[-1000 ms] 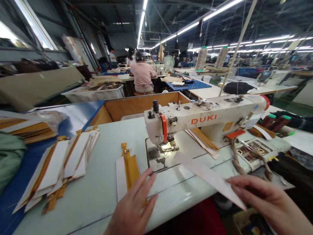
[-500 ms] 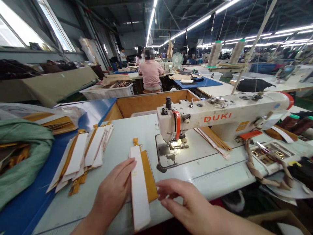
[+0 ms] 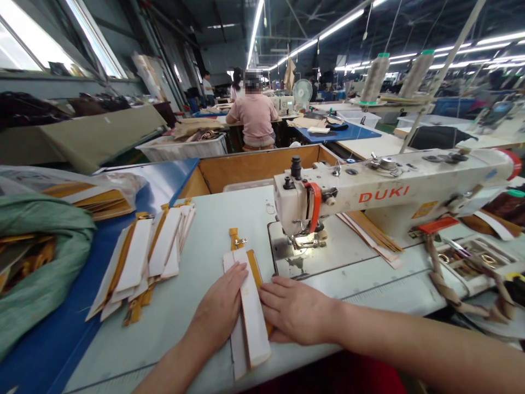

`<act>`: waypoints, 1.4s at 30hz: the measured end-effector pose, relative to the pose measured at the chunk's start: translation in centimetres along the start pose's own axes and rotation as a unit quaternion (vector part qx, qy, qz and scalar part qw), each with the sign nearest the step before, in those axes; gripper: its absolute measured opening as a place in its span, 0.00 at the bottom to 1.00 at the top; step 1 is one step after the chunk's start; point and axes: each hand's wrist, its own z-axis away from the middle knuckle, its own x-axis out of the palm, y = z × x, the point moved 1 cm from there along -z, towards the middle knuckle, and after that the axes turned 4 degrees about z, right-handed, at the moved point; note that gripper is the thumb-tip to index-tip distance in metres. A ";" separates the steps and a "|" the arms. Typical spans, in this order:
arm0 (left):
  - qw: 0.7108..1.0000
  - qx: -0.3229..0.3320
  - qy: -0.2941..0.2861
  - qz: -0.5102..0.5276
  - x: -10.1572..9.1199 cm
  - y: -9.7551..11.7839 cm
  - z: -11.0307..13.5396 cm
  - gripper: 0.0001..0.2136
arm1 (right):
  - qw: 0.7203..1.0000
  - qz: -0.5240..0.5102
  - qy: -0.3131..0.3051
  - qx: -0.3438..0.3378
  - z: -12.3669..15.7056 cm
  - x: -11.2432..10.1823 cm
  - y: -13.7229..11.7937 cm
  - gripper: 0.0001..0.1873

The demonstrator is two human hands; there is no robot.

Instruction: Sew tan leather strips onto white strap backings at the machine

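Note:
A zipper piece with white backing strips (image 3: 256, 328) and a mustard strip (image 3: 255, 267) lies lengthwise on the pale sewing table (image 3: 205, 230). From its far end sticks a mustard zipper tape end (image 3: 233, 236) with a metal zipper pull (image 3: 241, 241). My left hand (image 3: 219, 301) rests on the white strips, its fingers stretched out and lying flat. Along the right edge lies my right hand (image 3: 297, 309), palm down with fingers extended, covering part of the mustard strip. Neither hand grips anything. The sewing machine (image 3: 344, 191) stands just beyond my right hand.
Similar zipper pieces (image 3: 141, 257) lie in a pile on the left. More white and mustard strips (image 3: 371, 238) sit under the machine arm. At right is a parts tray (image 3: 476, 257). A green cloth bundle (image 3: 49, 273) lies far left; a person (image 3: 256, 117) sits ahead.
My right hand has moved from hovering beside the piece to lying flat on its right edge. My left fingers have slid onto the white strips, and a second white strip shows on the left.

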 end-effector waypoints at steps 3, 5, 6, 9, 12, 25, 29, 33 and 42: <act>1.000 0.004 -0.013 0.005 -0.1 -0.2 0.0 0.18 | 0.998 0.035 0.037 -0.046 -0.1 0.4 -0.2 0.15; 1.000 0.005 -0.023 0.009 0.0 -0.2 0.1 0.19 | 0.996 0.041 0.051 -0.053 -0.3 0.6 0.0 0.15; 1.000 0.004 -0.028 0.011 0.0 -0.2 0.1 0.19 | 0.997 0.043 0.055 -0.045 -0.6 0.6 0.2 0.15; 0.999 -0.005 -0.037 0.011 0.0 -0.2 0.1 0.21 | 0.997 0.047 0.060 0.009 -1.8 1.0 1.0 0.13; 0.999 -0.018 -0.042 0.006 -0.1 -0.3 0.1 0.22 | 0.996 0.050 0.057 0.054 -3.2 1.5 1.4 0.14; 0.993 0.120 -0.007 0.019 2.7 5.3 1.1 0.31 | 0.986 0.069 0.027 0.150 3.8 0.5 -3.0 0.19; 0.989 0.145 -0.008 -0.009 3.2 6.0 0.1 0.31 | 0.980 0.059 0.023 0.186 4.8 0.5 -3.1 0.20; 0.990 0.139 -0.013 -0.020 2.8 6.4 -0.3 0.31 | 0.979 0.043 0.022 0.196 4.8 0.8 -3.1 0.20; 0.991 0.128 0.014 -0.036 2.2 7.3 0.0 0.28 | 0.977 0.019 0.008 0.215 5.4 0.3 -4.3 0.24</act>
